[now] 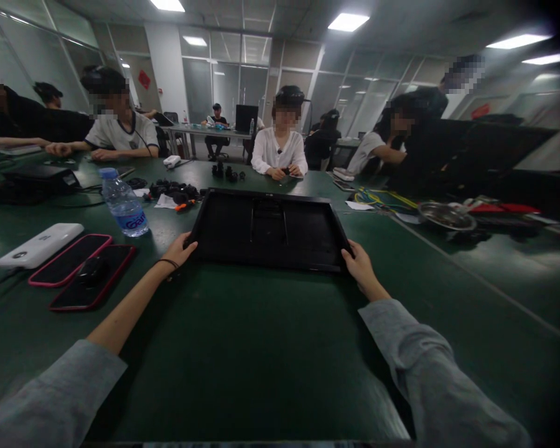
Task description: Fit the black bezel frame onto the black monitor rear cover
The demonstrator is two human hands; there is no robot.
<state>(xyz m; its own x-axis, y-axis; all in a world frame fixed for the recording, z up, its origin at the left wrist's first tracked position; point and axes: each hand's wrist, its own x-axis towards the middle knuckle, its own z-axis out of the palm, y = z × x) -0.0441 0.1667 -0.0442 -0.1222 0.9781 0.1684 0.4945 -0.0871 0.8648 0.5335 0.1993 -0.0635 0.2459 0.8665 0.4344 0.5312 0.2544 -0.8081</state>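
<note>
A black, shallow rectangular monitor housing lies on the green table, its hollow side up and a raised bracket shape near its middle. My left hand grips its left edge near the front corner, fingers curled round the rim. On the opposite side, my right hand holds the right edge near the front corner, thumb on top. The fingers under the rim are partly hidden on both sides.
To the left stand a water bottle, a white power bank and two red-edged phones, one with a black mouse on it. A metal bowl and cables lie right. Across sits a person.
</note>
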